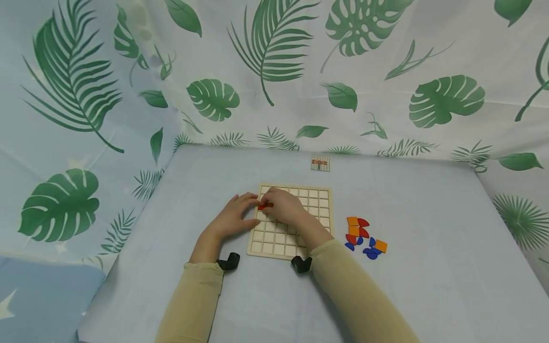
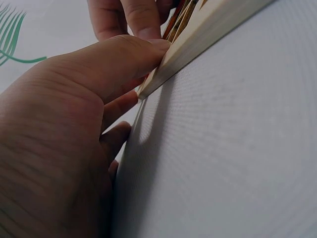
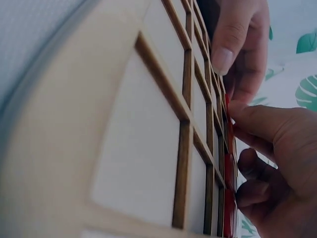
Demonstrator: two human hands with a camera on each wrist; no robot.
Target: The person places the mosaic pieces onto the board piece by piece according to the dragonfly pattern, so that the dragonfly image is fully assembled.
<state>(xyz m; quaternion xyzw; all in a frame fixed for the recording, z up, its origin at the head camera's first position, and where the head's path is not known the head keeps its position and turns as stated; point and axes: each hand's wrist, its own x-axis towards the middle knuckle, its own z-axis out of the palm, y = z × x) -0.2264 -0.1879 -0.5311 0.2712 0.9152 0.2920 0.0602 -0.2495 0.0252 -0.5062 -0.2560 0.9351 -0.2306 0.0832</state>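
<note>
Right hand (image 1: 283, 205): thumb and index finger pinch a red piece (image 1: 261, 207) at the left side of the board (image 1: 269, 237), toward the far end; whether it is fully seated in a cell cannot be told. Left hand (image 1: 231, 216): fingers and thumb spread, thumb touching the board's left edge. The board lies flat, near the middle of a table (image 1: 429, 228) with a smooth, pale grey surface. On the table right of the board, orange squares (image 1: 353, 231), red quarters (image 1: 362, 222) and blue pieces (image 1: 373, 256) form two loose groups. A patterned card (image 1: 320, 163) lies beyond the board's far edge. White drapes (image 1: 291, 114) printed with green leaves enclose the table's far side and flanks.
</note>
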